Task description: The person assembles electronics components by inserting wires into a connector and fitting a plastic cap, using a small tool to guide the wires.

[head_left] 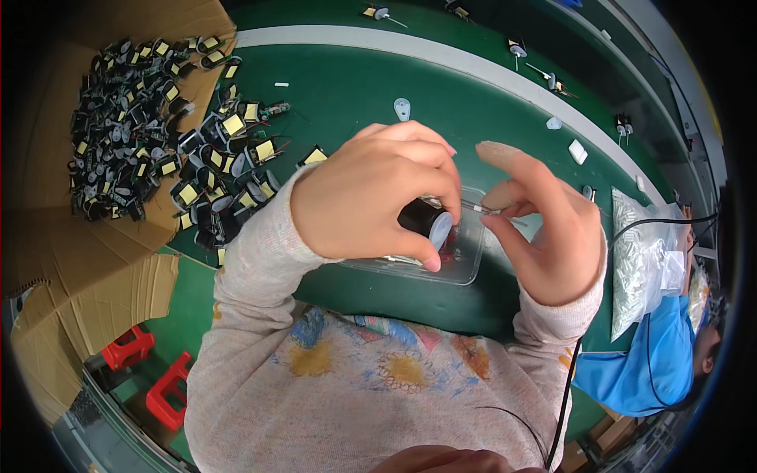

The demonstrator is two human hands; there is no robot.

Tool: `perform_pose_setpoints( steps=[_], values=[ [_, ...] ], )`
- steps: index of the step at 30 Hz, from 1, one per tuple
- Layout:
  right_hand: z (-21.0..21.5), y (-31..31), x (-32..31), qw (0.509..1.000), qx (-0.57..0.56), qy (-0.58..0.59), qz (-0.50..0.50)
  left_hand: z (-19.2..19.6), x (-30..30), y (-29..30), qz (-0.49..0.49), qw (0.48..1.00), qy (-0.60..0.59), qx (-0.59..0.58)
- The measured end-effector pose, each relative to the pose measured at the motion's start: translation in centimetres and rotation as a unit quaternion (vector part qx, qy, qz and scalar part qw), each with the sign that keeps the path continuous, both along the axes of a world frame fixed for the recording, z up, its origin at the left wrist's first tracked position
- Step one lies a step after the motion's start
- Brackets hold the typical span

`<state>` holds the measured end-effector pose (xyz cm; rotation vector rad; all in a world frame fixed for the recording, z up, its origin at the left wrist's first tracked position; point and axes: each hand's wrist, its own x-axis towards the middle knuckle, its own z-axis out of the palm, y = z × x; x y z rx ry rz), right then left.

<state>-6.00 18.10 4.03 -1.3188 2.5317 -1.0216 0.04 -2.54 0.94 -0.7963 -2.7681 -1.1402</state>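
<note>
My left hand (374, 189) is curled from above around a black, rounded part (418, 213) with a pale grey face at one end. Just to its right, my right hand (556, 232) pinches a thin, pale strand (475, 207) between thumb and fingers; its index finger is raised. The strand runs toward the black part, but my left fingers hide where it joins. Below both hands lies a shallow clear plastic tray (465, 273). Something red and some thin white pieces show in it, mostly covered by my left hand.
A cardboard box (43, 150) full of black parts with yellow pads stands at left; more such parts (233, 124) spill onto the green table (331, 75). A pale strip (441, 43) curves across the back. At right are a bag of white pieces (635, 268) and a person in blue (646, 363).
</note>
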Motion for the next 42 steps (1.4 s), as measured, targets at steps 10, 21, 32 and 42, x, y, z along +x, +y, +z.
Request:
perform_pose_setpoints(
  steps=[10, 21, 32, 42],
  values=[
    [-4.1, -1.4, -2.5, 0.903, -0.384, -0.153, 0.120, 0.4, -0.3, 0.2, -0.001, 0.972, -0.028, 0.232],
    [-3.4, 0.0, -0.5, 0.830, -0.555, -0.023, -0.046, 0.3, 0.1, 1.5, 0.082, 0.944, 0.023, 0.318],
    [-2.3, 0.1, 1.0, 0.872, -0.379, 0.300, 0.078, -0.2, 0.5, 2.6, 0.100, 0.950, 0.108, 0.276],
    [-1.6, 0.5, 2.0, 0.895, -0.345, 0.276, 0.056, -0.1, 0.4, 2.2, 0.110, 0.955, 0.170, 0.216]
  ],
)
